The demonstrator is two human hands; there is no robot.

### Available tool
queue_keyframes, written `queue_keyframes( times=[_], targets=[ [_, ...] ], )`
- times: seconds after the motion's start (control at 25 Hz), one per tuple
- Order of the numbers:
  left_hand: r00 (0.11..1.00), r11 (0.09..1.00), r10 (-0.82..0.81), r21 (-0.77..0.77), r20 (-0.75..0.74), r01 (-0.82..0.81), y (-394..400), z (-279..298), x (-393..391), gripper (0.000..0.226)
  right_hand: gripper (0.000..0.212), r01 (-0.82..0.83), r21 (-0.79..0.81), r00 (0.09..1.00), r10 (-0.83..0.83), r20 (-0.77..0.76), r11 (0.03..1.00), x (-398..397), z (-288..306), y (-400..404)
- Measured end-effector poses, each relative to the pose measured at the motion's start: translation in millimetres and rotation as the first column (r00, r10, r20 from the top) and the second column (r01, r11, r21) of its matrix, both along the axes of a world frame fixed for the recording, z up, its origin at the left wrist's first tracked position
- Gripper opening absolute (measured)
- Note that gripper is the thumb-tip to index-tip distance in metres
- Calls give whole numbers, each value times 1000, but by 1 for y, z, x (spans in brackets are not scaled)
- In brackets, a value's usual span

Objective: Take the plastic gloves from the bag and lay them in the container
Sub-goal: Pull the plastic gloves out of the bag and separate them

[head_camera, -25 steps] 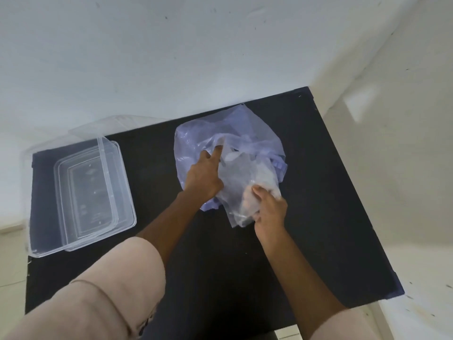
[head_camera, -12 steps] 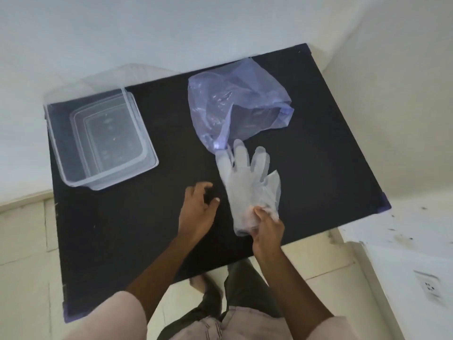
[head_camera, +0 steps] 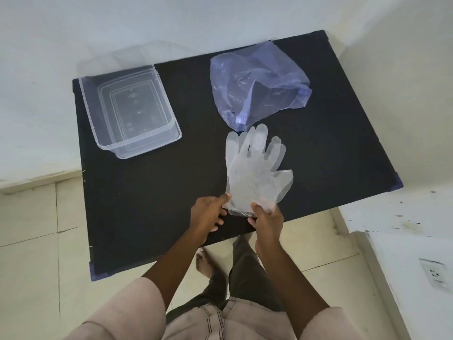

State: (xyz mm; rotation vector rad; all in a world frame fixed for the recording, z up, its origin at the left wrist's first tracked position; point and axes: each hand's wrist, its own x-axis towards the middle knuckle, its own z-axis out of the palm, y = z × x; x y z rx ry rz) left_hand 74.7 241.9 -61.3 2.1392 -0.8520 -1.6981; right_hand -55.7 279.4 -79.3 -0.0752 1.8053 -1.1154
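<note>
Translucent plastic gloves (head_camera: pixel 252 168) lie stacked flat on the black table (head_camera: pixel 147 197), fingers pointing away from me. My left hand (head_camera: pixel 208 214) pinches the cuff's left corner and my right hand (head_camera: pixel 266 217) pinches its right corner. Just beyond the glove fingertips lies the crumpled, see-through purple bag (head_camera: pixel 257 82). A clear rectangular container (head_camera: pixel 130 106) stands open at the table's far left, with nothing in it that I can see.
The table sits in a corner between white walls. Its near edge runs just under my hands, above a tiled floor and my bare foot (head_camera: pixel 204 263). A white ledge with a wall socket (head_camera: pixel 434 276) is at the lower right.
The gloves came fully out of the bag and were drawn toward the near edge. My left hand left the bag and took the cuff beside my right hand.
</note>
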Motion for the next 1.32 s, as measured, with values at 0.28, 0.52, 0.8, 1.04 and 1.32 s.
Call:
queue_keyframes(
  times=[0.28,0.52,0.8,1.04,1.32],
  targets=[
    [947,958,-160,-188,278,217,-7,-6,-2,26,55,-133,43,971,138,-195,990,-11,1,14],
    [815,826,-203,-352,543,440,-16,16,-8,15,86,-469,158,409,373,-833,869,-7,22,15],
    [984,989,149,31,-93,-147,-35,32,-17,20,46,-735,297,142,567,-812,609,11,17,-27],
    [908,824,-141,-462,395,329,-16,7,-10,19,15,-638,213,478,597,-644,740,-3,13,-40],
    [390,250,-456,-306,800,919,51,-43,-22,64,15,-550,140,674,537,-508,823,-17,6,-46]
  ],
)
